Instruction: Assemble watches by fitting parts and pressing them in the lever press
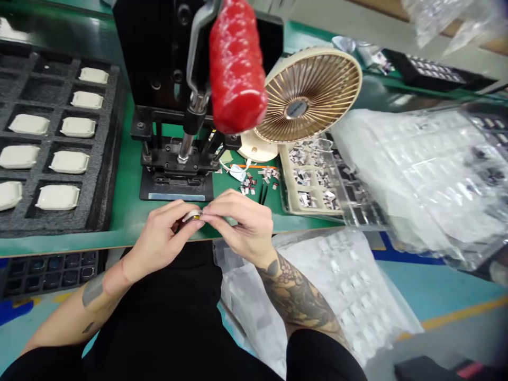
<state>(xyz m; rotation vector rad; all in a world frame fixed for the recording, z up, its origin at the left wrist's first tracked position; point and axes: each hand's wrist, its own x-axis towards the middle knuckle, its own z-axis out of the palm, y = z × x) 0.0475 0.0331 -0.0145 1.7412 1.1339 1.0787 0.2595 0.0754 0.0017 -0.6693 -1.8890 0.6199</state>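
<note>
Grasping a small metal part (192,216) between the fingertips of left hand (159,238) and right hand (240,225), just over the front edge of the green workbench (127,233).

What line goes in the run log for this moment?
left hand: pinches small part | right hand: pinches small part | nearby: lever press

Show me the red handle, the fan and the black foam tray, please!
Red handle (237,66), head view, on the middle of its shiny red cover.
Fan (296,108), head view, on the round hub at its centre.
Black foam tray (103,159), head view, on its right edge.
</note>
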